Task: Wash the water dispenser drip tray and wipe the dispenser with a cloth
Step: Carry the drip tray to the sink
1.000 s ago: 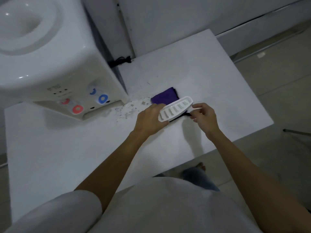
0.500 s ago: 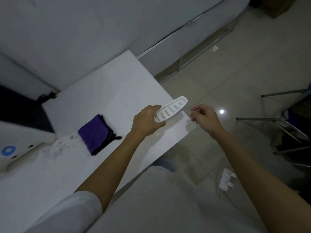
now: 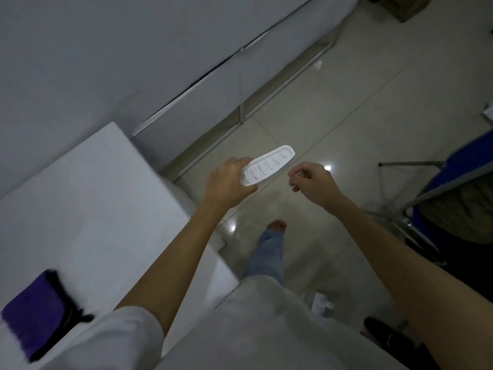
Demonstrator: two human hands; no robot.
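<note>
My left hand point(image 3: 226, 182) grips one end of the white slotted drip tray point(image 3: 268, 164), holding it in the air past the table's corner, above the tiled floor. My right hand point(image 3: 312, 182) hovers just right of the tray with loosely curled fingers, holding nothing and not touching it. A folded purple cloth point(image 3: 32, 311) lies on the white table point(image 3: 93, 209) at the lower left. The water dispenser is out of view.
A grey cabinet or wall panel point(image 3: 133, 62) runs behind the table. Chair legs and a blue seat point(image 3: 453, 169) stand at the right. A white plug or small item point(image 3: 321, 303) lies on the floor near my feet, beside a dark shoe point(image 3: 386, 335).
The view has swung right, away from the dispenser. My left hand carried the drip tray off the table and over the floor. My right hand let go of the tray's end.
</note>
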